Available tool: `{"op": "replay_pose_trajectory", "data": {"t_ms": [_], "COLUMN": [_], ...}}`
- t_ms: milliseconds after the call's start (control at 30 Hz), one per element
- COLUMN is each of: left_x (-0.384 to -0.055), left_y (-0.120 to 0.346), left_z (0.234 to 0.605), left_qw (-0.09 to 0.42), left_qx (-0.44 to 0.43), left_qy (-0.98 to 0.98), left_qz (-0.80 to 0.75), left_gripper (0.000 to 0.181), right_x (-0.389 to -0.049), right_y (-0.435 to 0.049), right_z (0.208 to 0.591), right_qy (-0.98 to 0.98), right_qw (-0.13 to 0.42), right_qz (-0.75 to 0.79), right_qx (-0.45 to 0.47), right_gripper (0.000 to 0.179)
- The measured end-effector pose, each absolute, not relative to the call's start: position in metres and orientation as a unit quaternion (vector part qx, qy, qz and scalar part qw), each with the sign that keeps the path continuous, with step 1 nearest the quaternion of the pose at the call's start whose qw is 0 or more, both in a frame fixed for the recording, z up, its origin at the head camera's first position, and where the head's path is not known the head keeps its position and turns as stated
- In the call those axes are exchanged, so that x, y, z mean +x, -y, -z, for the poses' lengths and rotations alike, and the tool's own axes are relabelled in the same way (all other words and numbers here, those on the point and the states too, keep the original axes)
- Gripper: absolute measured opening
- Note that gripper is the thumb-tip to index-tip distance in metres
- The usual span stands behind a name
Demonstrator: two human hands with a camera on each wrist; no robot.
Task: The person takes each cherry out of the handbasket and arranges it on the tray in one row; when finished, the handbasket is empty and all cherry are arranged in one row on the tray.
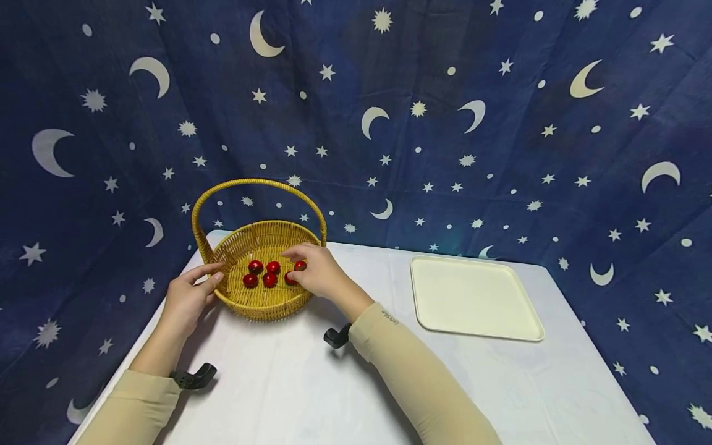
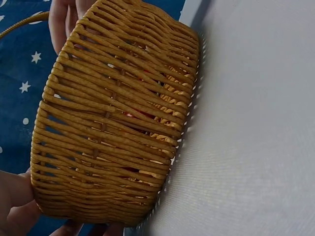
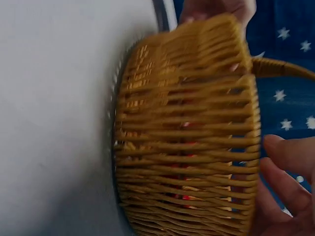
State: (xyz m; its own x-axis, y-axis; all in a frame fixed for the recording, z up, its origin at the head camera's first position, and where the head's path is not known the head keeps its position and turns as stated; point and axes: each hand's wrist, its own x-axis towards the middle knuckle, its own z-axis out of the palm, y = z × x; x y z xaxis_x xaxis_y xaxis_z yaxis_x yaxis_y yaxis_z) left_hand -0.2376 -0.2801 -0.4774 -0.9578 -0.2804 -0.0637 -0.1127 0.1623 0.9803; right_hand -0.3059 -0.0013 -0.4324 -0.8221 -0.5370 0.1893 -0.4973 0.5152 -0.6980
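A round woven basket (image 1: 269,309) with a tall arched handle stands on the table, several small, shiny, round red fruits (image 1: 269,280) lying on its floor. My left hand (image 1: 186,300) holds the basket's left rim, thumb and fingers on either side of the wall; the left wrist view shows the wicker side (image 2: 108,118) close up. Over the right part of the basket, my right hand (image 1: 319,272) reaches in from the right rim. Its thumb and forefinger are spread apart, thumb tip right at a red fruit (image 1: 290,278), with another red fruit (image 1: 300,266) partly covered by the hand.
A shallow cream tray (image 1: 478,300) lies on the right side of the white-covered table (image 1: 311,383). Behind the table hangs a dark blue cloth (image 1: 345,154) printed with moons and stars. Black wrist mounts (image 1: 194,376) are worn at both cuffs.
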Motion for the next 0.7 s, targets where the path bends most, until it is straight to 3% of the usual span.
{"op": "replay_pose_trajectory", "data": {"t_ms": [200,700], "left_x": [-0.239,-0.235], "left_y": [0.282,0.280], "left_z": [0.478,0.475], "left_qw": [0.067,0.070], "left_qx": [0.131,0.131], "left_qy": [0.753,0.757], "left_qz": [0.641,0.636], "left_gripper": [0.046,0.049], "right_x": [-0.325,-0.336], "right_y": [0.016,0.032], "right_z": [0.433,0.433], "right_qy": [-0.899,-0.911], "right_qw": [0.075,0.131], "right_qz": [0.293,0.134], "right_qx": [-0.317,-0.368], "right_gripper": [0.043,0.040]}}
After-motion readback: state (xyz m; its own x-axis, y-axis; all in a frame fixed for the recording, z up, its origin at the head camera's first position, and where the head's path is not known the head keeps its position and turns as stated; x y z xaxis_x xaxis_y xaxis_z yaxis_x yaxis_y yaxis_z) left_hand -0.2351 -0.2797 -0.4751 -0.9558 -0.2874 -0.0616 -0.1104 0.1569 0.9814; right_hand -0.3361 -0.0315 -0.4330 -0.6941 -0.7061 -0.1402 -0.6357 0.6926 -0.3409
